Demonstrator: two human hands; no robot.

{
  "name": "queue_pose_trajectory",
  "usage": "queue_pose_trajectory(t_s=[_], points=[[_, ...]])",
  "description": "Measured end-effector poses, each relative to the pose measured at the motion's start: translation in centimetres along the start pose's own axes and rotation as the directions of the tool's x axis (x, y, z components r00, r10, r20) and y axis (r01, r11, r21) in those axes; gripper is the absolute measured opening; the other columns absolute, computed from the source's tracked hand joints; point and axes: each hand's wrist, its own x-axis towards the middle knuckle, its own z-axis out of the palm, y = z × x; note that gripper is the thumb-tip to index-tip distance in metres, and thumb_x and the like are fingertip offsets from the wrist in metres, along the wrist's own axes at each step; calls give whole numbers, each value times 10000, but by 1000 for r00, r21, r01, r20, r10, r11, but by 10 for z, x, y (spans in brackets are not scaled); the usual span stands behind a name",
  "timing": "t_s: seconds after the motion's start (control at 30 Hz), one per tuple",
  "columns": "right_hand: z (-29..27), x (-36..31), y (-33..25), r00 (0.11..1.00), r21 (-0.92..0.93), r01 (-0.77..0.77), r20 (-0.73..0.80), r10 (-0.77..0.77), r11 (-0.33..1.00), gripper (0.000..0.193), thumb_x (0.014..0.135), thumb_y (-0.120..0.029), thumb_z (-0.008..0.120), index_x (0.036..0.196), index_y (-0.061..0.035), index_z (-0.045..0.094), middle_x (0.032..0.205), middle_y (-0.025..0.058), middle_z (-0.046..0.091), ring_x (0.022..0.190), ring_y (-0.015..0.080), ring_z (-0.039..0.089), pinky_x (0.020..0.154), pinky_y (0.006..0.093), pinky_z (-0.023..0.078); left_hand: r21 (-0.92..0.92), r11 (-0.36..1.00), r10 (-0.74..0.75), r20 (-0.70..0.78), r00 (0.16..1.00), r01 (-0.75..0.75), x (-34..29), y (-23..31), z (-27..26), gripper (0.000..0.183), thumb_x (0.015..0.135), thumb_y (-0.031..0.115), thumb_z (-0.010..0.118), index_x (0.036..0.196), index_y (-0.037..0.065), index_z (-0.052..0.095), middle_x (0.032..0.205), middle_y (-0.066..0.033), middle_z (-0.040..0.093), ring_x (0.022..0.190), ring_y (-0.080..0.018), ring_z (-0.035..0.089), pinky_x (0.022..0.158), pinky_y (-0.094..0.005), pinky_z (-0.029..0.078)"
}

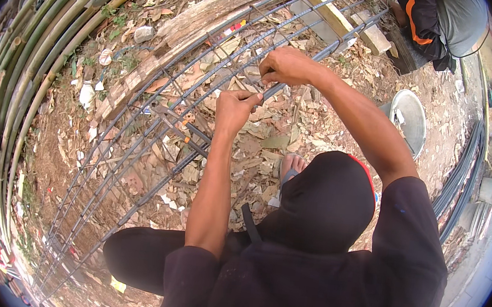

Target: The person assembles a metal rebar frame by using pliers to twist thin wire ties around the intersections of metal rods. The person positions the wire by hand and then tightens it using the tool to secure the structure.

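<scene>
Head view shows a steel cage [177, 171] of long dark bars and cross-ties running from the lower left of the frame to the upper right, with both hands meeting at its near side, a little above the centre. Left hand [236, 106] is closed, thumb and forefinger pinched together against the nearest bar [328, 51]; whether they grip the bar itself or something thin lying on it, I cannot tell. Right hand [294, 67] bends over the same bar just beyond, fingers curled down, their tips hidden, so its grasp cannot be told either. Such closeness would suit two-handed fingerwork at one spot, and the crouch, with a dark-clad knee [328, 201] drawn up beneath, probably brings the arms low enough. A hand tool [178, 128], perhaps pincers, lies across the bars left of centre, likely parked there to stay within reach. Toward the upper right, a pale timber [328, 11] crosses the cage, maybe to support or space it. Scraps [266, 129] litter the ground around, while a grey bucket [412, 120] at right and bamboo poles [34, 53] at upper left sit apart, seemingly out of the way.
</scene>
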Motion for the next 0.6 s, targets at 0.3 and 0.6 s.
queue_pose_trajectory(t_s=[0.3,0.6], points=[[36,-4,7,943,-106,0,-331,-36,994,303,850,-236,824,1079,-43,776,931,108,749,811,315,701,787,390,557,249,960,189,-230,955,-130,-18,7,20,324,829,348,788,934,45,830,761,-183,755,692,-334,737,695,-419,569],[130,-80,-47,774,903,73,216,596,-423,351,1014,-146,609,1358,-78,618,942,-9,628,776,104,551,651,265,445,222,953,256,-228,940,-206,-21,7,20,306,845,341,757,900,45,811,770,-201,736,715,-382,723,686,-458,565]])
